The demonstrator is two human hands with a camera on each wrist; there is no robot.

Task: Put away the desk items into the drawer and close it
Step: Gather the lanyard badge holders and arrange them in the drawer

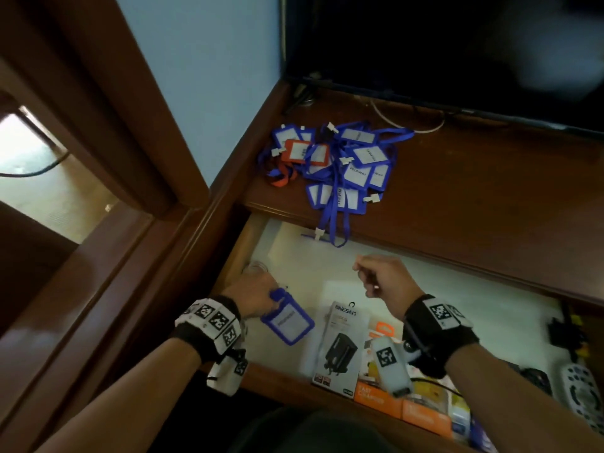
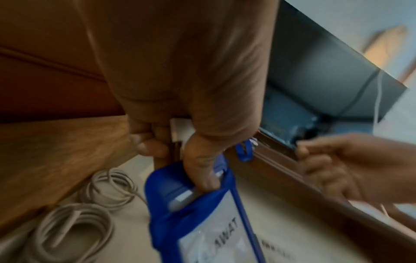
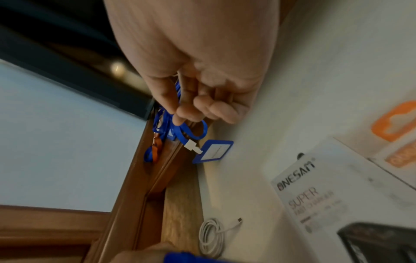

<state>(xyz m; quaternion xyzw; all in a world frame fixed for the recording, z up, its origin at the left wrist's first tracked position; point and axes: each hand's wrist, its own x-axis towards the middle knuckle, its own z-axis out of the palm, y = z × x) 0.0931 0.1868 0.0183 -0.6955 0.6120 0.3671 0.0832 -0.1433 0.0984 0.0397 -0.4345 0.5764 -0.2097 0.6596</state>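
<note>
Left wrist [image 1: 209,325]: black band, white marker tiles, hanging camera
Right wrist [image 1: 439,325]: black band, marker tile, white camera

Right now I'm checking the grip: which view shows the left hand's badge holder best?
The left wrist view: the left hand grips the blue badge holder close up. Head shows it smaller; right wrist only an edge.

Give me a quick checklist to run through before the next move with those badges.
1. Drawer open: ok.
2. Left hand grips a blue badge holder over the drawer: ok.
3. Right hand free: cannot tell; its fingers curl beside a blue lanyard.
4. Bare drawer floor for more: ok.
5. Desk cleared: not ok; badge pile remains.
6. Lanyard clear of closing: not ok; hangs over the edge.
</note>
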